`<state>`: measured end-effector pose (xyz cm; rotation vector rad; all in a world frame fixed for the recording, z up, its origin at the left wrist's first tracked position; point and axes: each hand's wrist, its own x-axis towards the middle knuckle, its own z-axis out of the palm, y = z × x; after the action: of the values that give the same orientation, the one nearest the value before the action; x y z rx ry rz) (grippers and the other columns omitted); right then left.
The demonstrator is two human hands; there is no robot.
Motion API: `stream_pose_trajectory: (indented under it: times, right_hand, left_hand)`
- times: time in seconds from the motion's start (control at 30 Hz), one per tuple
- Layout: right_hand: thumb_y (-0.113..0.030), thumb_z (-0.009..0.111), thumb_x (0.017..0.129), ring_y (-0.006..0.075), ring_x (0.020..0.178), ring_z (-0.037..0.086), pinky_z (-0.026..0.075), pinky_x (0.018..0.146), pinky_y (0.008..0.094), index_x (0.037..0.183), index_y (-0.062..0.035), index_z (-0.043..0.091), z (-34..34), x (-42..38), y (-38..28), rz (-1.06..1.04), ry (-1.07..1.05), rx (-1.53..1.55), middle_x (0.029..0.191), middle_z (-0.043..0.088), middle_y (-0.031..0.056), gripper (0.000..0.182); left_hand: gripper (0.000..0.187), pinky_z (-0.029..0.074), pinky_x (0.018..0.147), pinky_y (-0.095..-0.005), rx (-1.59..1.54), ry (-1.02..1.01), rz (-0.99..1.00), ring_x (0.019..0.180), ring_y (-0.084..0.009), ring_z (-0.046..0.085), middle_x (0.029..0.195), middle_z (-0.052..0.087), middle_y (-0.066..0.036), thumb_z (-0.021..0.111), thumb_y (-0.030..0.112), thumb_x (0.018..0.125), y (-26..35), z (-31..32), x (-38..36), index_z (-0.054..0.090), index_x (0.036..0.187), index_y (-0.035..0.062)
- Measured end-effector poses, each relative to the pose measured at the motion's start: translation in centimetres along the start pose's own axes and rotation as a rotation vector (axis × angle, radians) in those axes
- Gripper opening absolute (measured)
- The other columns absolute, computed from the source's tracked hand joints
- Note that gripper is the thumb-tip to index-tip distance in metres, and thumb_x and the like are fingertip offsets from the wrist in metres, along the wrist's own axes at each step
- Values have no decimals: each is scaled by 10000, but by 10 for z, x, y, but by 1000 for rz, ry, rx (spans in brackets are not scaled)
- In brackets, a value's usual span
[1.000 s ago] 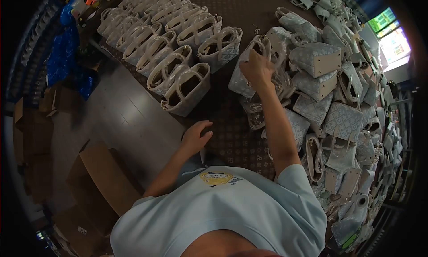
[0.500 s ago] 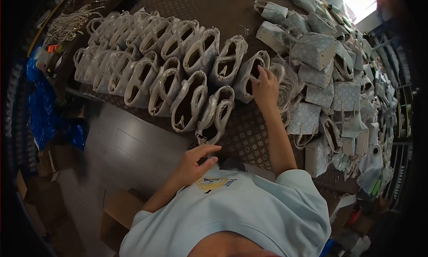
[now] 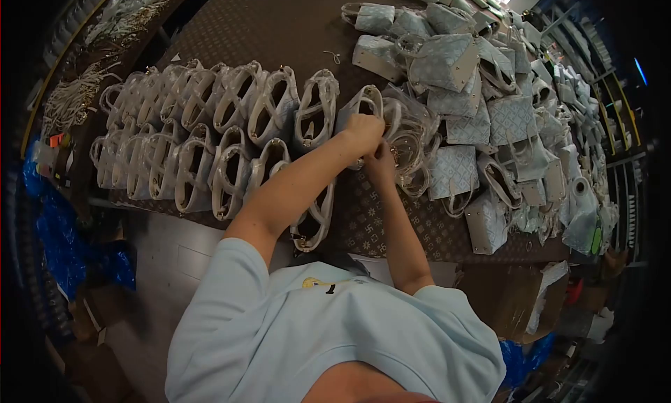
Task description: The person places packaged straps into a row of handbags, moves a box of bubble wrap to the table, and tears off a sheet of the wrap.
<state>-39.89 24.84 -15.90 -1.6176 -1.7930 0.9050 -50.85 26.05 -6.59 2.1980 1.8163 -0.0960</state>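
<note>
A pale handbag with an open top stands at the right end of the back row, both my hands at it. My left hand reaches across and lies closed on the bag's near upper side, covering part of its opening. Just below and right of it, my right hand has its fingers bent together close to the bag's side. Whatever is between those fingertips is hidden. Pale bag straps with metal fittings lie in a loose heap right beside my right hand.
Two rows of similar handbags with plastic-wrapped handles stand to the left. A large pile of patterned bags covers the right side of the brown patterned table. Cardboard boxes and blue plastic are below the table edge.
My left hand has come up from near my chest to the handbag, beside my right hand. My right hand has shifted from the bag's rim to lower on its side. The view has turned slightly.
</note>
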Motion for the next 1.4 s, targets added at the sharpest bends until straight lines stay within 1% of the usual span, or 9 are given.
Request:
stream_pose_trajectory:
  times: [0.17,0.3,0.4,0.57,0.8,0.97,1.2,1.33,1.4]
  right_hand:
    - [-164,471,739,386,720,555,423,630,456,1263,-3,322,-12,7,-17,-50,-31,-124,833,579,235,568]
    - [-163,439,738,374,696,556,423,626,463,1256,12,330,-18,17,-8,-48,41,-172,820,581,232,558]
    - [-228,452,773,383,799,544,425,689,453,1242,19,345,-30,16,-9,31,-114,-163,906,567,239,541]
    - [-263,595,765,376,1004,450,365,862,415,1242,1,340,-79,10,2,-314,288,-340,1131,465,208,602]
    - [-267,616,737,328,900,509,421,748,410,1114,-24,455,-87,37,45,50,1,-551,1080,500,175,477]
    - [-191,585,755,292,781,565,436,675,378,982,-51,531,-108,15,26,9,53,-506,963,559,133,272]
    - [-235,550,831,151,615,531,440,568,305,941,-41,508,-148,-5,7,-320,367,-135,729,545,55,227]
    - [-255,475,885,73,564,505,425,492,190,923,-55,486,-153,-61,-69,-257,245,586,744,524,3,204]
    - [-243,495,872,71,637,517,422,557,199,997,-38,498,-133,-106,-113,79,-201,900,816,543,20,239]
  left_hand:
    - [218,496,572,-356,5,135,-34,667,-235,618,675,604,-113,559,166,735,-25,24,19,555,874,-1]
    - [411,504,598,-351,-1918,352,-674,764,-265,602,939,591,-148,453,214,803,-41,-6,0,445,1137,-25]
    - [502,505,638,-343,-1849,316,-557,867,-269,570,1083,515,-161,436,243,839,-41,-9,-23,321,1237,-39]
    - [427,484,671,-276,-1348,422,-227,888,-154,545,1082,532,-90,526,234,831,-14,-36,-126,443,1182,6]
    - [249,463,700,-273,-985,600,-709,809,-151,565,857,595,-81,622,129,759,33,8,-240,569,976,18]
    - [266,469,709,-324,-490,628,-524,791,-246,564,910,571,-83,649,138,712,37,42,-240,568,945,40]
    - [423,468,675,-383,-500,386,-631,810,-299,572,1030,540,-149,612,231,726,21,85,-233,483,1069,19]
    - [461,464,666,-407,-716,288,-561,810,-326,571,1015,544,-180,598,243,732,3,107,-227,446,1100,10]
    - [469,463,661,-414,-825,309,-523,771,-334,577,908,576,-176,602,248,724,5,106,-226,432,1093,12]
